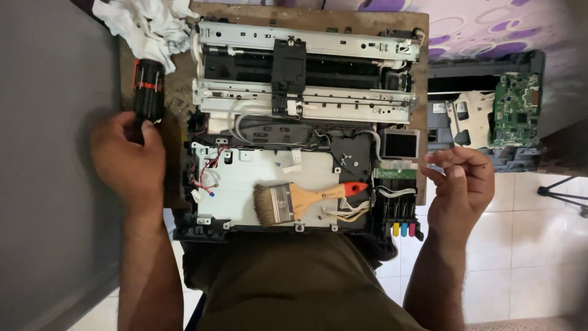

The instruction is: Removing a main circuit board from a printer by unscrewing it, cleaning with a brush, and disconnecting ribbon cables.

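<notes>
An opened printer with its cover off lies on a wooden board in front of me. A paintbrush with a wooden handle and red tip rests on the printer's white metal plate. My left hand grips the lower end of a black screwdriver handle with red bands at the printer's left side. My right hand hovers at the printer's right edge, fingers curled and pinched together; whether it holds something small I cannot tell. Coloured ink tanks sit at the printer's near right corner.
A crumpled white cloth lies at the board's far left corner. To the right, a dark printer cover holds a green circuit board. A grey wall is on the left, white floor tiles on the right.
</notes>
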